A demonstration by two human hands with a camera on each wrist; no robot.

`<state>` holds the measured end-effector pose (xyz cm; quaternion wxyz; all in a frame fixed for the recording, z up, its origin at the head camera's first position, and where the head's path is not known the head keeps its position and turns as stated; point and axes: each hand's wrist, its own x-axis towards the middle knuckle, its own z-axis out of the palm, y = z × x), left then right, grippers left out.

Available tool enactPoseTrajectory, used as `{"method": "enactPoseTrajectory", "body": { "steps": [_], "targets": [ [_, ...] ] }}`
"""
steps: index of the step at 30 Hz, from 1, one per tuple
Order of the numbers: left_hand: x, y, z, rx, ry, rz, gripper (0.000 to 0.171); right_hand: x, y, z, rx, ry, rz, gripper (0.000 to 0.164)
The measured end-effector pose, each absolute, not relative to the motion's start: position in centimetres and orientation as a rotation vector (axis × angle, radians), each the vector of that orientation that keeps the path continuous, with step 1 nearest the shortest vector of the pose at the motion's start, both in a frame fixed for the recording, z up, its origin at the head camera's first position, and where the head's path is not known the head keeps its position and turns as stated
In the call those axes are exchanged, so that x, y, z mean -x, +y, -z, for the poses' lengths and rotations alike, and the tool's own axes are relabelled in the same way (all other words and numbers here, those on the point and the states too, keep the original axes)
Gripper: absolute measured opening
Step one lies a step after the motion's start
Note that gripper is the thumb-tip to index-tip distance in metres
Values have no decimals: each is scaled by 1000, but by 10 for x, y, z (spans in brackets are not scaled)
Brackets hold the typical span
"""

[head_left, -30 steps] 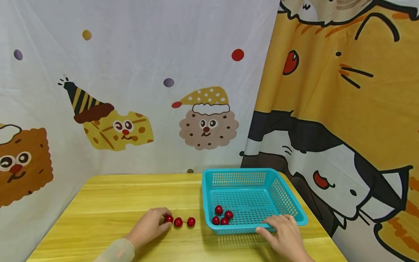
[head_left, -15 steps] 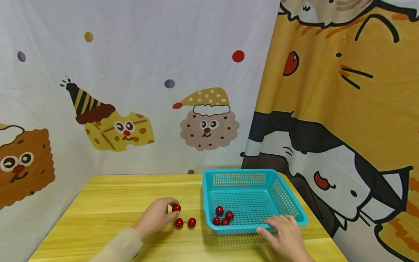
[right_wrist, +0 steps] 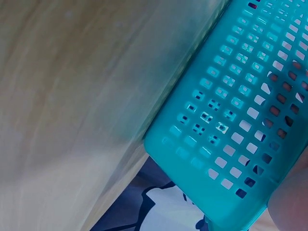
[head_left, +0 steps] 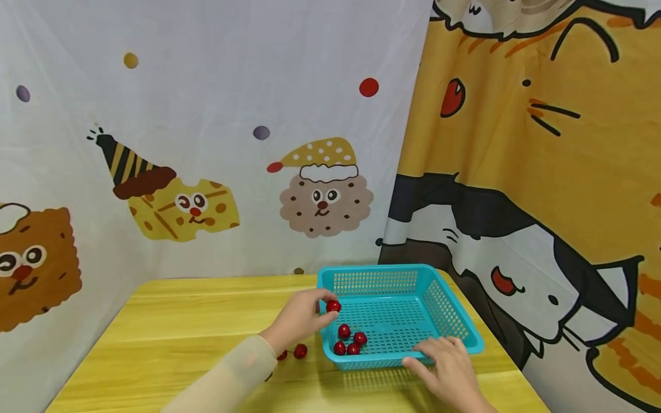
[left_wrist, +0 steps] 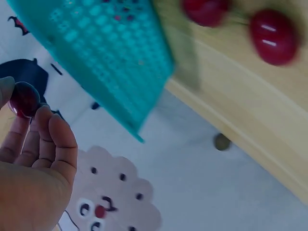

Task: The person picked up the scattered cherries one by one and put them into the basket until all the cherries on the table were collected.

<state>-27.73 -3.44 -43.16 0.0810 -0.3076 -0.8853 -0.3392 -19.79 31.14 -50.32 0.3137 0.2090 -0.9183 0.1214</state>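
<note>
My left hand [head_left: 298, 316] pinches a dark red cherry [head_left: 333, 306] between thumb and fingers, at the left rim of a turquoise plastic basket [head_left: 379, 359]. The left wrist view shows that cherry [left_wrist: 24, 99] at the fingertips, beside the basket's wall. Several cherries [head_left: 360, 339] lie inside the basket, in its near left corner. Two more sit on the table left of it: one cherry [head_left: 300, 351] is in plain sight, the other partly hidden by the left forearm. My right hand [head_left: 448, 370] grips the basket's front rim, thumb outside; fingers show through the holes in the right wrist view.
The wooden table [head_left: 206, 310] carries the basket on its right side. A white curtain [head_left: 206, 86] with cartoon prints hangs behind, and an orange cat-print curtain [head_left: 516, 143] hangs close along the right edge.
My left hand has picked a cherry up off the table and carried it right, to the basket's left rim. The right hand has stayed on the front rim, and the basket has not moved.
</note>
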Motion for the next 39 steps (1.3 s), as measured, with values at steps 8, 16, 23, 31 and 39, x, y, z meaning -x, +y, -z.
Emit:
{"method": "enactPoseTrajectory", "body": {
  "steps": [8,16,23,31,39],
  "targets": [
    [289,7,436,1039,-2630,834,27,197,311,501,-544,-2442,-323,20],
    [306,23,462,1008,-2671,318,13,195,311,504,-509,-2472,-320,20],
    [306,36,467,897,-2743,-63,34,197,310,502,-509,-2467,-312,19],
    [306,42,470,850,-2833,-187,26,198,310,500,-516,-2463,-305,20],
    [306,42,468,849,-2853,-158,28,198,310,500,-522,-2460,-307,21]
  ]
}}
